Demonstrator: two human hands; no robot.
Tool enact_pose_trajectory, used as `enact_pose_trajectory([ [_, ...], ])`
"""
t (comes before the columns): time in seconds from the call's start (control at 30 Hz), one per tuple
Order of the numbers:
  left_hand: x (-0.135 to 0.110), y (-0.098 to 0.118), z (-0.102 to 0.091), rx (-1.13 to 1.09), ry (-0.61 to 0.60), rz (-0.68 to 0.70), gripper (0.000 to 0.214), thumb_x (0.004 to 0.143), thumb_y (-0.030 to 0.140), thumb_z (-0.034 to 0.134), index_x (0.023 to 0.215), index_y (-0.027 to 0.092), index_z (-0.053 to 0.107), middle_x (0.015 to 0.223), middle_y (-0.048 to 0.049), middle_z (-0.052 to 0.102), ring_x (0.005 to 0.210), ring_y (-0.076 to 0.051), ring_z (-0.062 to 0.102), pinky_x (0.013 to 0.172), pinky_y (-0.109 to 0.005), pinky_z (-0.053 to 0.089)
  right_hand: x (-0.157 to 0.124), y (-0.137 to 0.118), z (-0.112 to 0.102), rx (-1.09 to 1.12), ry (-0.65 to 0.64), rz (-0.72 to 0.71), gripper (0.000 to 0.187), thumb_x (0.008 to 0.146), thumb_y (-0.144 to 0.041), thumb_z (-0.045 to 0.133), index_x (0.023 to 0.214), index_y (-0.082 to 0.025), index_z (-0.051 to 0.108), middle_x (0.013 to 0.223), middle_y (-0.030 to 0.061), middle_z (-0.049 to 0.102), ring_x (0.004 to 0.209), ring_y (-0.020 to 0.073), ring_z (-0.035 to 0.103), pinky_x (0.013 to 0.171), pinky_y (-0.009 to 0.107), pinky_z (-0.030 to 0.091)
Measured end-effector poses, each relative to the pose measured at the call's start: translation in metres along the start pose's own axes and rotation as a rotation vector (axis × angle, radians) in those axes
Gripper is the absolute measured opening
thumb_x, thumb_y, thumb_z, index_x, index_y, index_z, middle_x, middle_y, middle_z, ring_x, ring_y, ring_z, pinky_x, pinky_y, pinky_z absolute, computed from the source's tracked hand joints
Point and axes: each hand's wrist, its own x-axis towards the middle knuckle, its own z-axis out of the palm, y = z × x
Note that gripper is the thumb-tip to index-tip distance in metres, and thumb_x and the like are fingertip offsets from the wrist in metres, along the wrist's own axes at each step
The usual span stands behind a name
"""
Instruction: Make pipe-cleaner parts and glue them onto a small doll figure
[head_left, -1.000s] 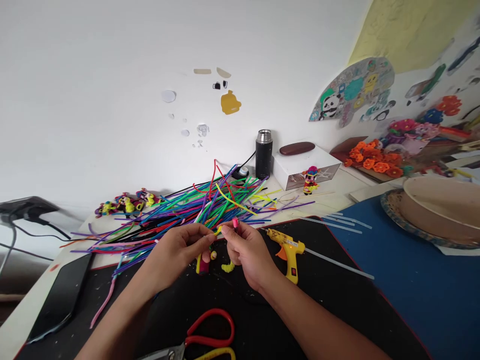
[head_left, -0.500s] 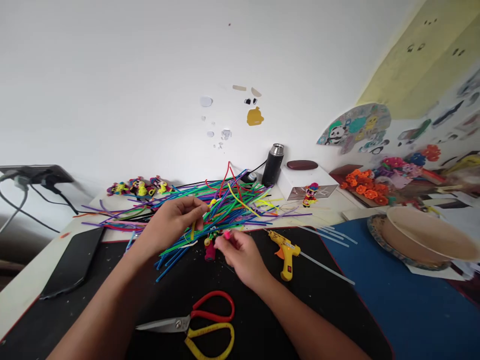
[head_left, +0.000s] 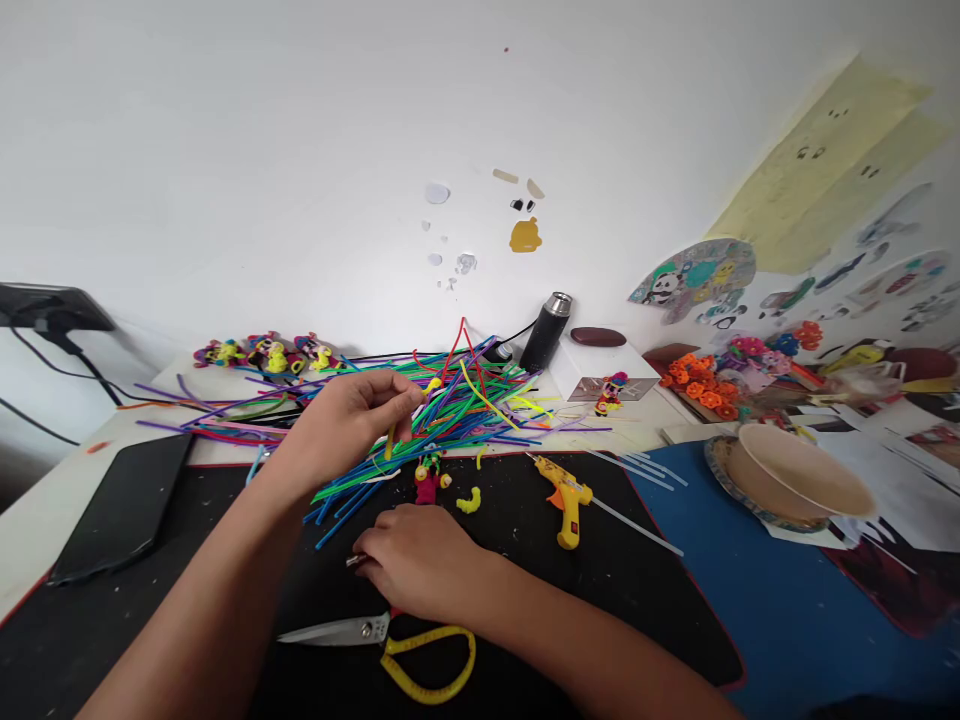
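My left hand (head_left: 349, 420) is raised over the pile of coloured pipe cleaners (head_left: 420, 400) and pinches a short yellow pipe cleaner piece (head_left: 391, 440). My right hand (head_left: 416, 565) lies low on the black mat (head_left: 525, 600), its fingers closed over the red handle of the scissors (head_left: 390, 640); the yellow handle and the blades show beside it. A small pink and yellow pipe-cleaner figure (head_left: 429, 480) and a curled yellow piece (head_left: 470, 500) lie on the mat just beyond my right hand.
A yellow glue gun (head_left: 566, 500) with clear glue sticks (head_left: 637, 465) lies to the right. A dark phone (head_left: 124, 505) rests at the left. At the back stand a black flask (head_left: 547, 332), a white box (head_left: 611, 365) and small figures (head_left: 262, 353). A round tray (head_left: 795, 480) sits on the blue mat.
My right hand has let go of the small pink piece, dropped toward me and closed on the scissors' red handle. My left hand has stayed over the pile with the yellow piece.
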Motion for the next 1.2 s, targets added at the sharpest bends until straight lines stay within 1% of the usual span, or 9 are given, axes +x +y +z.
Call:
enact_pose_trajectory([
  [0.2,-0.001,-0.005,-0.007,0.002,0.012,0.01,0.038,0.09,0.054,0.063,0.075,0.02,0.067,0.06,0.0009,0.065,0.055,-0.014,0.055,0.058,-0.026,0.042,0.004,-0.005,-0.013,0.05,0.085,-0.069,0.02,0.102,-0.033,0.065,0.105,-0.017,0.076,0.102,0.0079,0.08,0.096,0.0239,0.071,0.084,0.033,0.048],
  [0.37,-0.001,-0.006,-0.006,-0.024,0.025,-0.02,0.033,0.092,0.05,0.063,0.081,0.019,0.068,0.061,0.0012,0.066,0.057,-0.013,0.054,0.059,-0.026,0.041,-0.031,0.004,-0.027,0.259,0.086,0.142,0.016,0.099,-0.034,0.071,0.093,-0.02,0.076,0.087,0.0015,0.078,0.079,0.0172,0.07,0.068,0.027,0.043],
  [0.47,0.0,-0.007,-0.005,0.002,0.021,-0.028,0.032,0.092,0.048,0.063,0.079,0.019,0.068,0.061,0.0017,0.066,0.054,-0.012,0.05,0.057,-0.026,0.038,-0.056,0.009,-0.028,0.313,0.003,0.169,0.02,0.099,-0.038,0.071,0.091,-0.02,0.075,0.088,0.0018,0.077,0.08,0.0169,0.07,0.07,0.026,0.044],
  [0.6,0.002,-0.011,-0.002,-0.012,-0.009,-0.017,0.031,0.092,0.048,0.064,0.08,0.02,0.067,0.061,0.0027,0.066,0.053,-0.012,0.051,0.057,-0.025,0.037,-0.075,0.004,-0.022,0.131,-0.149,0.083,0.038,0.088,-0.051,0.08,0.107,-0.019,0.074,0.098,0.0069,0.076,0.09,0.025,0.07,0.08,0.033,0.047],
  [0.7,0.003,-0.014,0.0,-0.011,-0.018,-0.02,0.032,0.093,0.049,0.063,0.081,0.02,0.068,0.06,0.0028,0.065,0.052,-0.011,0.05,0.056,-0.025,0.037,-0.078,-0.005,-0.015,-0.014,-0.203,0.054,0.038,0.09,-0.043,0.079,0.115,-0.016,0.071,0.107,0.0108,0.075,0.097,0.0289,0.07,0.084,0.037,0.05],
  [0.87,0.005,-0.013,0.0,0.022,-0.014,-0.024,0.034,0.092,0.051,0.062,0.08,0.02,0.068,0.06,0.0024,0.066,0.05,-0.012,0.049,0.053,-0.024,0.036,-0.078,-0.011,-0.013,-0.028,-0.281,0.065,0.031,0.095,-0.034,0.071,0.118,-0.014,0.068,0.107,0.0121,0.075,0.09,0.0285,0.073,0.073,0.035,0.052],
  [1.0,0.005,-0.012,-0.001,0.01,-0.005,-0.046,0.032,0.091,0.049,0.061,0.078,0.02,0.066,0.059,0.0026,0.065,0.05,-0.012,0.049,0.053,-0.025,0.036,-0.088,-0.006,-0.008,0.317,-0.242,0.193,0.036,0.085,-0.037,0.077,0.117,-0.023,0.07,0.098,0.0032,0.076,0.079,0.0202,0.07,0.066,0.027,0.048],
  [1.13,0.006,-0.015,0.0,0.014,-0.011,-0.061,0.034,0.089,0.052,0.061,0.078,0.02,0.066,0.059,0.0023,0.065,0.051,-0.013,0.049,0.054,-0.025,0.036,-0.099,0.002,0.009,0.859,-0.227,0.485,0.03,0.083,-0.031,0.078,0.11,-0.022,0.07,0.082,-0.0032,0.07,0.061,0.0095,0.056,0.054,0.019,0.038],
  [1.2,0.007,-0.016,0.001,0.032,-0.022,-0.077,0.035,0.089,0.053,0.06,0.08,0.02,0.066,0.059,0.0022,0.065,0.051,-0.013,0.048,0.054,-0.026,0.035,-0.103,0.007,0.017,1.136,-0.284,0.601,0.038,0.081,-0.039,0.082,0.112,-0.021,0.067,0.076,-0.0045,0.068,0.055,0.0082,0.053,0.05,0.018,0.034],
])
